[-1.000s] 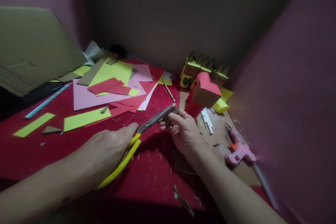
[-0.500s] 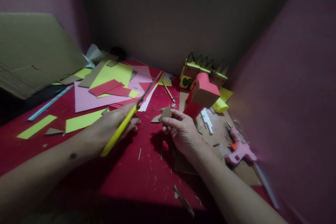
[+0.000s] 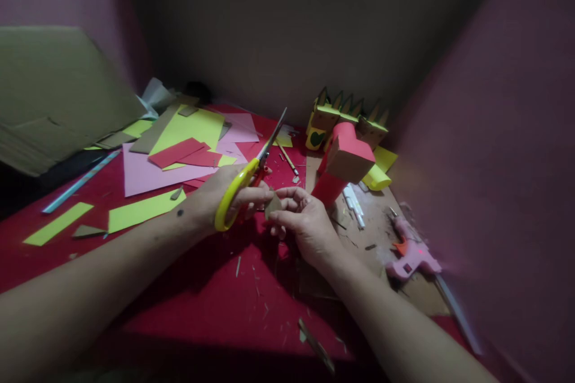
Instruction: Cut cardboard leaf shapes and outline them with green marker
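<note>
My left hand [image 3: 227,197] is closed on a pair of scissors [image 3: 238,191] with yellow handles, their blades pointing up and away to the right. Its fingertips reach the small brown cardboard piece [image 3: 272,206], which my right hand [image 3: 305,218] pinches between thumb and fingers. Both hands meet low over the red tabletop [image 3: 211,305]. Just beyond my right hand stands a red paper-covered form [image 3: 345,158] with a bare cardboard face. Behind it are yellow pieces topped with cardboard spikes [image 3: 348,111].
Coloured paper sheets [image 3: 179,131] and cardboard scraps spread over the left side. A large cardboard sheet [image 3: 54,90] rises at far left. On the right, a pink glue gun [image 3: 413,254] and white glue sticks [image 3: 354,206] lie on a cardboard base. A pencil [image 3: 287,157] lies behind my hands.
My left hand has come right with the scissors, which now show their handle loops, and its fingers have met the cardboard piece. My right hand has shifted slightly left.
</note>
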`<state>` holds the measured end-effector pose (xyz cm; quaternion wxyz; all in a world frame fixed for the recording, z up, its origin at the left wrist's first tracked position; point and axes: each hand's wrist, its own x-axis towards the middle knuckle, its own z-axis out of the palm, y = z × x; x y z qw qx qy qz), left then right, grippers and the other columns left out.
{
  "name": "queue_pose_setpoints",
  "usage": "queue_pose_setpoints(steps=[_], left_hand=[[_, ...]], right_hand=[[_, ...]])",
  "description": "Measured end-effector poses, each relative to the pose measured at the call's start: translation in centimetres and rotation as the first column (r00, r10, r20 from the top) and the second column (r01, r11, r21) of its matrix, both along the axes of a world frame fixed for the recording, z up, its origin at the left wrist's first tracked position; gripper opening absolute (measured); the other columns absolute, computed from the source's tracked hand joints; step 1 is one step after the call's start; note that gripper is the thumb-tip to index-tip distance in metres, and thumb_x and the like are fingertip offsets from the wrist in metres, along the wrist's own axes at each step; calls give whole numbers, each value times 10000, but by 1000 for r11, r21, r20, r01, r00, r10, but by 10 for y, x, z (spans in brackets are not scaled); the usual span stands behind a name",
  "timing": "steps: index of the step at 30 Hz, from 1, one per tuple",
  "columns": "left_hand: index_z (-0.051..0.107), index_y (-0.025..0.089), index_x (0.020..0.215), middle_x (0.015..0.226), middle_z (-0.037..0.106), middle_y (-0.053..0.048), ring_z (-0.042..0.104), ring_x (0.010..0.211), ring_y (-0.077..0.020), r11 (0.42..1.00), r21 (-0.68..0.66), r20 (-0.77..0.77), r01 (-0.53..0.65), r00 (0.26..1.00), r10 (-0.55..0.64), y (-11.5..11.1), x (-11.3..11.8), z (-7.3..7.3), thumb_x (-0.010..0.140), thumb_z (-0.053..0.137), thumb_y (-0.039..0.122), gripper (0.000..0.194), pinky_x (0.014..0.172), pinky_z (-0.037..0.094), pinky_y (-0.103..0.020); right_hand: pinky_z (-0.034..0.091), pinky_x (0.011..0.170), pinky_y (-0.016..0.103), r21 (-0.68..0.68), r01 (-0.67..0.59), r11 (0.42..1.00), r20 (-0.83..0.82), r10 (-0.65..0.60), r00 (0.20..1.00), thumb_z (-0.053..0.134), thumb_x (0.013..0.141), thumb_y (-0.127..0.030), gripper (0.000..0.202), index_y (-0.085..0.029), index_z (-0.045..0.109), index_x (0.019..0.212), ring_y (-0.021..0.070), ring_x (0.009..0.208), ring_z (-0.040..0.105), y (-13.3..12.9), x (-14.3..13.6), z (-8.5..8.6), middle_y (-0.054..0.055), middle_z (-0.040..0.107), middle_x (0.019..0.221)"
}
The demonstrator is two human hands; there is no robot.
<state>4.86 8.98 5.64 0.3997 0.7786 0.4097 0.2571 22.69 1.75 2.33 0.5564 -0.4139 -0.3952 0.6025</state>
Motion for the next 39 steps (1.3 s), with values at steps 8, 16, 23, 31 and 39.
queue_pose_setpoints(steps=[8,16,23,31,39], left_hand=[[554,243,751,533,557,-8,517,479,-156,975,-221,202,-40,976,86,0,-3,-13,789,681,508,296,495,395,-337],[646,241,953,784,738,-75,694,671,-246,991,-56,-68,-122,991,118,14,-16,-11,866,640,598,368,604,512,-361],[630,222,840,672,541,-13,582,706,-228,885,360,-442,-296,781,441,49,-81,-5,883,687,415,206,684,349,-347],[703,240,888,864,727,-48,648,814,-230,952,302,-520,42,845,127,23,-26,14,974,657,417,202,736,421,-318],[525,254,691,747,625,-27,585,735,-228,969,230,-506,93,862,38,19,34,-17,860,787,359,329,662,361,-336]], right_hand=[[614,567,265,3,-63,998,-105,63,993,757,617,-150,266,-180,745,880,179,571,783,2,1,-5,15,794,702],[661,588,316,14,-34,999,-99,35,994,955,716,-314,354,-228,634,836,210,566,798,5,2,-9,-9,781,677],[586,489,257,6,207,978,-146,-204,968,883,684,-266,376,-244,565,884,196,506,761,12,10,-3,48,839,702],[566,443,241,54,293,955,-140,-283,949,932,707,-328,432,-251,565,922,188,482,742,18,13,-8,-5,794,667],[587,454,243,168,301,938,-102,-288,952,942,758,-432,433,-250,583,919,171,475,737,21,12,-11,-60,736,633]])
